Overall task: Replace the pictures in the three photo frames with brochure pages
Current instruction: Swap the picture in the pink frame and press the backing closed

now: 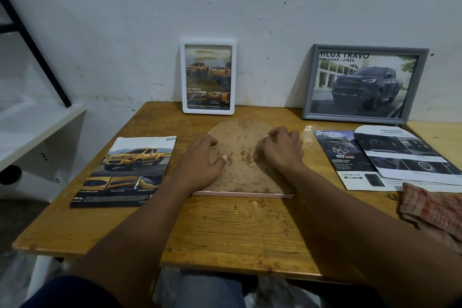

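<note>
An arch-shaped frame lies face down on the wooden table (232, 232), showing its stained brown backing board (241, 157) and a pink lower edge (243, 194). My left hand (202, 161) rests flat on the board's left side, thumb stretched onto it. My right hand (281, 149) sits on the right side with fingers curled at the board's upper edge. A white frame (208, 76) with a yellow-truck page and a grey frame (363, 84) with a dark-truck page lean on the wall. One brochure page (127, 172) lies left, two brochure pages (390, 157) right.
A checked cloth (435, 210) lies at the table's right edge. A white shelf (32, 132) with a black slanted bar stands to the left. The wall runs right behind the two leaning frames.
</note>
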Available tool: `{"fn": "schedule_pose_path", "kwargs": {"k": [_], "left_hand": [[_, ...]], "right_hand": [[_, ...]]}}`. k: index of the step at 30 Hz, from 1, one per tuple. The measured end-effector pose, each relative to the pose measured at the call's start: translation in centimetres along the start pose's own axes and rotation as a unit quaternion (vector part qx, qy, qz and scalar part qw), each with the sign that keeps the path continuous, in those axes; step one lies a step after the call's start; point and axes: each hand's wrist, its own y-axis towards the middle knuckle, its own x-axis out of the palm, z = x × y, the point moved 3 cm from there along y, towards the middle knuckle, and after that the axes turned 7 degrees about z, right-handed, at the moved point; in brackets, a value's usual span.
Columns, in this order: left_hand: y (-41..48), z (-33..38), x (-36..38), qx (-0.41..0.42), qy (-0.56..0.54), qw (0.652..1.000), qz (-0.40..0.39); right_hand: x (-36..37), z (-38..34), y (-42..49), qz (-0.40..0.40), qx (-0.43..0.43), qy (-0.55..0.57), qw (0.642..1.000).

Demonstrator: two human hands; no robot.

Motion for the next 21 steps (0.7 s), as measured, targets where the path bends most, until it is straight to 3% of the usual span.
{"fn": "schedule_pose_path", "kwargs": {"k": [3, 7, 10, 16, 21], "left_hand": [[-0.2, 0.3, -0.2, -0.002, -0.003, 1.000, 0.002], [-0.2, 0.4, -0.2, 0.003, 0.018, 1.000, -0.019], [-0.2, 0.6, -0.1, 0.030, 0.087, 0.995, -0.044], [0.1, 1.3, -0.1, 0.070, 0.212, 0.971, -0.088], [0.7, 1.7, -0.3, 0.054, 0.217, 0.970, -0.094]], "right_hand": [[0.4, -0.3, -0.5, 0.029, -0.026, -0.061, 0.997], [1.2, -0.6, -0.8, -0.007, -0.105, -0.192, 0.976], [1.7, -1.0, -1.3, -0.004, -0.154, -0.264, 0.952], [1.9, -1.5, -2.1, 0.002, -0.231, -0.294, 0.927], [1.1, -1.7, -2.1, -0.021, -0.248, -0.294, 0.923]]}}
